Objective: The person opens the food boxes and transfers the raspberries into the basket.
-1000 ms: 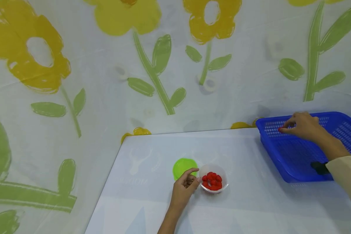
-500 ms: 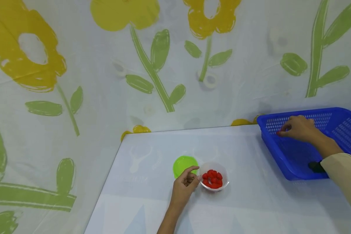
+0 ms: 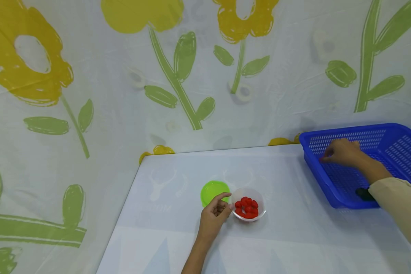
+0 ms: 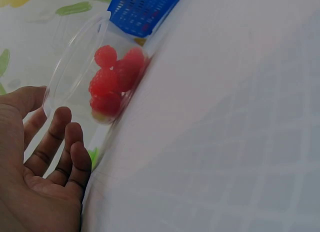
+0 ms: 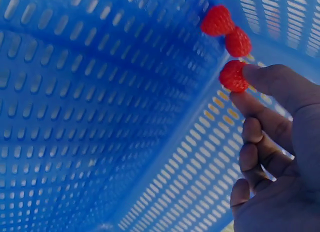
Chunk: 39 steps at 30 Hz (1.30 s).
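Note:
In the head view, my left hand [image 3: 212,215] holds the left rim of a clear plastic bowl [image 3: 233,194] between thumb and forefinger, the other fingers curled. Several red raspberries [image 3: 248,208] lie in the bowl, seen through its tilted-looking side in the left wrist view. My right hand [image 3: 344,152] is over the inside of a blue slotted basket [image 3: 322,186]. Between thumb and forefinger it pinches one raspberry [image 5: 234,76]. Close beyond that, two raspberries [image 5: 217,21] lie against each other in the basket's corner.
A bright green round lid [image 3: 214,190] lies left of the bowl, partly behind my left hand. The white table [image 3: 277,243] meets a flower-printed cloth [image 3: 277,95] at the back and left. A dark object [image 3: 364,194] shows at the right sleeve's cuff.
My right hand has lowered a little and moved slightly left within the basket, still pinching the raspberry. The left hand stays at the bowl. The head view has shifted slightly.

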Available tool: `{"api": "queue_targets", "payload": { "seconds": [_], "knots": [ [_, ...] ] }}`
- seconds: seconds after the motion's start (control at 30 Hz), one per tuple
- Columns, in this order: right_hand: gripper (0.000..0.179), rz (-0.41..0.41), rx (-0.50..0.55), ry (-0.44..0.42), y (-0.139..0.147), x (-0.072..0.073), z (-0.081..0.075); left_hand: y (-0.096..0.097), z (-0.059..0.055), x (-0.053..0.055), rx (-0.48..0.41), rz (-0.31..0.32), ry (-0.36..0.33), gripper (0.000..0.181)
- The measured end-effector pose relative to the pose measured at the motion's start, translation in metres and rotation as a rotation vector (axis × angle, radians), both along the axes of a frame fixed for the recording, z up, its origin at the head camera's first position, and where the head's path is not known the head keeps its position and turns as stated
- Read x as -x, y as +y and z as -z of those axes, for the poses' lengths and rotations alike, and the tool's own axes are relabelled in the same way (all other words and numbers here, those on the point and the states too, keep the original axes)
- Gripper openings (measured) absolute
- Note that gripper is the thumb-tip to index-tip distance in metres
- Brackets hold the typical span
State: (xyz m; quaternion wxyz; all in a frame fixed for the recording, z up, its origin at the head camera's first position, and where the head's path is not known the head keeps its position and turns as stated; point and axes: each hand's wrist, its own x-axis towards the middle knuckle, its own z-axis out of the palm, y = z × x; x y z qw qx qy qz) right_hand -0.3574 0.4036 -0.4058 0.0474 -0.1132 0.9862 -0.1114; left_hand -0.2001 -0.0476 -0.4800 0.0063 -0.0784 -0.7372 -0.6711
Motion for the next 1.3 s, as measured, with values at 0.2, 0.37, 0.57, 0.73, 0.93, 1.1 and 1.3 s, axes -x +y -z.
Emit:
{"api": "queue_targets", "payload": {
  "seconds": [0.2,0.37,0.57,0.73,0.93,1.1,1.3],
  "knots": [
    [0.026,0.011,-0.01,-0.026,-0.004,-0.001,0.003,0.0,-0.003,-0.001,0.004,-0.002,-0.001,0.033],
    [0.016,-0.004,-0.001,-0.052,-0.006,-0.002,0.005,-0.001,-0.004,-0.002,0.006,0.002,0.002,0.032],
    [0.013,-0.015,0.006,-0.047,-0.016,0.002,-0.003,-0.002,0.006,0.002,0.007,-0.007,-0.006,0.033],
    [0.02,-0.027,-0.011,0.006,-0.026,-0.002,-0.029,-0.001,0.026,0.01,0.003,-0.013,0.0,0.034],
    [0.025,-0.033,0.12,0.15,-0.047,-0.027,-0.064,-0.004,0.031,0.012,0.01,-0.004,0.022,0.032],
    [0.019,-0.061,0.278,0.327,-0.078,-0.058,-0.071,-0.005,0.029,0.013,0.019,-0.004,0.04,0.032],
    [0.019,-0.15,0.374,0.545,-0.11,-0.091,-0.053,-0.003,0.031,0.011,0.012,0.0,0.009,0.033]
  ]
}}
